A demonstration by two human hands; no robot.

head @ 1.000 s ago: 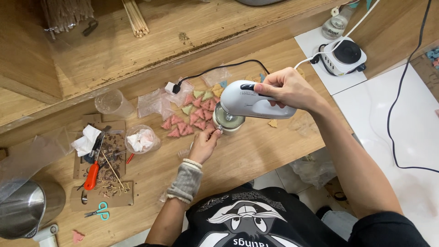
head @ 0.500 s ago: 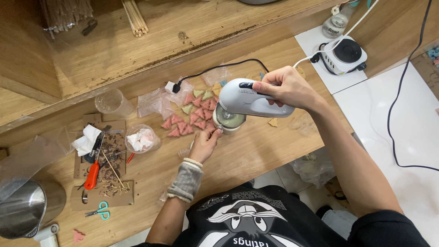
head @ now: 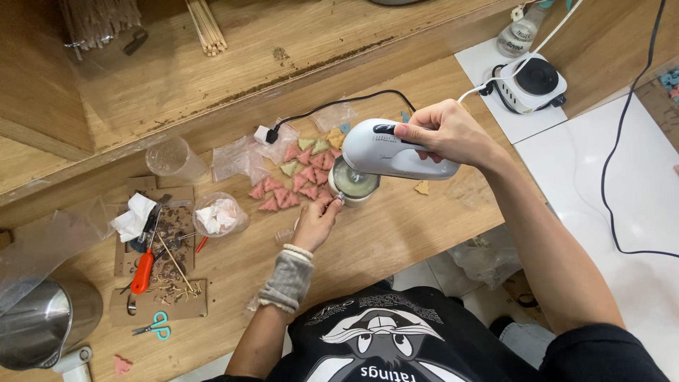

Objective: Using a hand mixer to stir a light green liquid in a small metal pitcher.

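left hand pinches the rim of one small cup on the wooden bench. right hand grips one white hand mixer right over it. roughly fifteen pink and green triangle pieces lie just behind.

White hand mixer sits tilted over a small round cup of pale greenish stuff on the wooden tabletop, its beaters down in the cup, right next to the little pink and green triangle pieces.
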